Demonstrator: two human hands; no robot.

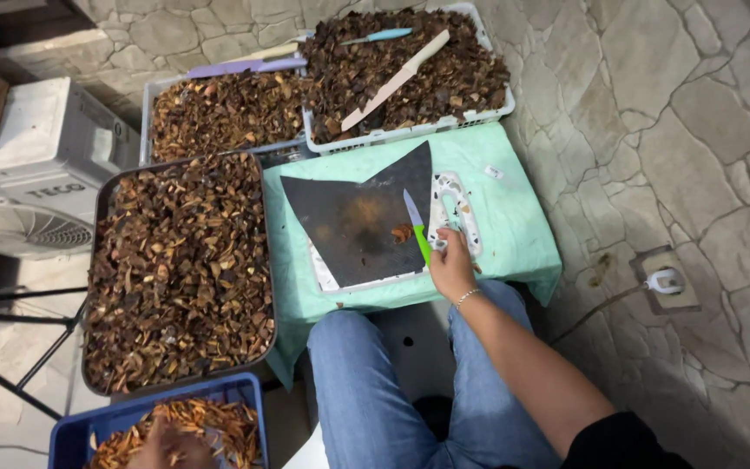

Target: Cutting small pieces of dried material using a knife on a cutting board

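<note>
Nearest us, our left hand (169, 443) is down in the blue crate (69, 434), buried among the orange-brown strips (210, 421); we cannot tell whether its fingers are spread or closed on a bunch, since the hand is blurred at the frame's edge. We judge this to be the fetching step: one hand gathers fresh material while the other waits with the tool.

Our right hand (451, 265) grips the green-handled knife (416, 227), fingers wrapped tight round the handle, blade pointing away from the fingertips over the dark cutting sheet (353, 217). Just beyond the blade's edge lies one small brown piece (401, 233), and the white patterned board (455, 204) sits just past the knuckles. Both rest on the green cloth (514, 226) over a low table. The next move, as we judge it, calls for laying a strip on the sheet clear of the blade and steadying it before cutting.

Counting: one dark metal tray (97, 260) of chopped brown bits to the left of our knife hand, two white baskets (410, 135) of the same beyond it, one blue crate. Knives: one in hand, and three more lying on the far baskets, cream (397, 80), pale blue (379, 36) and purple (240, 66).
</note>
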